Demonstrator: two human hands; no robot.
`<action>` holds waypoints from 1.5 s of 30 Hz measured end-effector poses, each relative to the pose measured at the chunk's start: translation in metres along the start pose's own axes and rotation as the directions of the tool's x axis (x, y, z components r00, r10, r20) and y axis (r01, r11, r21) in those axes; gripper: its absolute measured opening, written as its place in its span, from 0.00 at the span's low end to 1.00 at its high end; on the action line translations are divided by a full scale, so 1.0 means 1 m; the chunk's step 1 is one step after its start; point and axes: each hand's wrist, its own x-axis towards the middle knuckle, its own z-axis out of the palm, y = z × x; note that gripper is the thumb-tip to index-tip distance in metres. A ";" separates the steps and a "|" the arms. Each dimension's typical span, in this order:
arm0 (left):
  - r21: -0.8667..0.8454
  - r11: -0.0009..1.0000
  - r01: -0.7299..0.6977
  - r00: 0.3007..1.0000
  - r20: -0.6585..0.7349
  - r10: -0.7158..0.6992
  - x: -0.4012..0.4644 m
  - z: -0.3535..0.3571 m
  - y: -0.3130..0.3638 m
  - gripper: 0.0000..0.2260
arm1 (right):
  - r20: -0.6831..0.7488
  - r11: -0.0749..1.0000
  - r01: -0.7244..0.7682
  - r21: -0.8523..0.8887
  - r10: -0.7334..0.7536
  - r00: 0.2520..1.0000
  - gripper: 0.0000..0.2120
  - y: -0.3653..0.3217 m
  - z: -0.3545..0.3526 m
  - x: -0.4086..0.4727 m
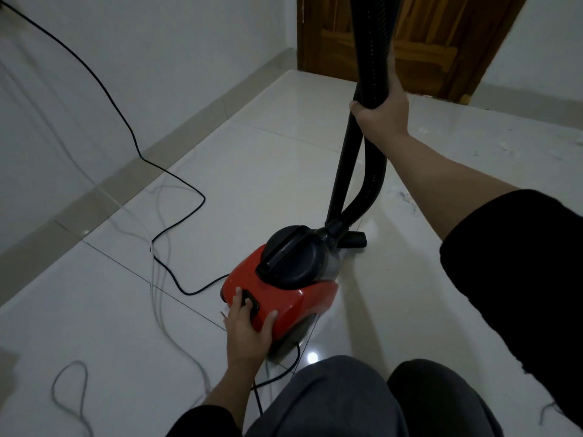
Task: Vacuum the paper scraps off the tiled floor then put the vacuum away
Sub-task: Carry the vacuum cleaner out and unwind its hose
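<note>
A red canister vacuum (293, 294) with a black top handle sits on the white tiled floor (220, 184) in front of my knees. My left hand (247, 326) rests on its rear, a finger on the black switch (250, 302) and the thumb on the red shell. My right hand (380, 111) grips the black ribbed hose (375, 42) together with the upright black wand (342, 171). The floor nozzle (356, 239) stands just beyond the canister. Small white paper scraps (407, 197) lie on the tiles to the right.
The black power cord (176, 181) runs from the upper left wall across the floor to the vacuum. A thin grey cable (157, 279) loops over the tiles at left. A wooden door (441, 42) stands at the back. A beige skirting (157, 149) edges the left wall.
</note>
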 end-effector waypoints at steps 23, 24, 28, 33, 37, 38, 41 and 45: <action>0.216 0.914 -0.343 0.930 -0.060 0.363 0.034 -0.006 0.094 0.24 | -0.021 1.000 -0.025 0.017 0.025 0.999 0.43 0.001 -0.011 -0.004; 0.221 0.909 -0.355 0.926 -0.053 0.375 0.037 -0.004 0.096 0.23 | -0.023 1.000 -0.024 0.019 0.024 0.999 0.43 0.003 -0.012 -0.003; 0.198 0.897 -0.395 0.910 -0.048 0.411 0.053 -0.002 0.105 0.19 | -0.020 0.999 -0.016 0.043 0.017 1.000 0.45 0.001 -0.012 0.001; 0.238 0.883 -0.404 0.906 -0.030 0.422 0.072 -0.006 0.113 0.16 | 0.007 0.999 -0.003 0.050 0.003 1.000 0.48 0.001 -0.007 0.007; 0.155 0.906 -0.395 0.916 -0.010 0.401 0.085 -0.013 0.124 0.19 | 0.006 0.994 -0.078 0.082 0.078 0.997 0.40 0.002 -0.004 0.012; 0.085 0.910 -0.407 0.912 -0.027 0.410 0.089 -0.016 0.137 0.21 | 0.009 0.991 -0.092 0.095 0.092 0.996 0.39 0.001 -0.004 0.014; -0.166 0.871 -0.463 0.885 -0.137 0.444 0.104 -0.037 0.204 0.23 | 0.019 0.990 -0.087 0.111 0.086 0.996 0.43 -0.009 -0.004 0.019; -0.317 0.728 -0.608 0.792 -0.300 0.531 0.123 -0.089 0.318 0.24 | 0.025 0.992 -0.062 0.113 0.060 0.998 0.49 -0.038 -0.011 0.027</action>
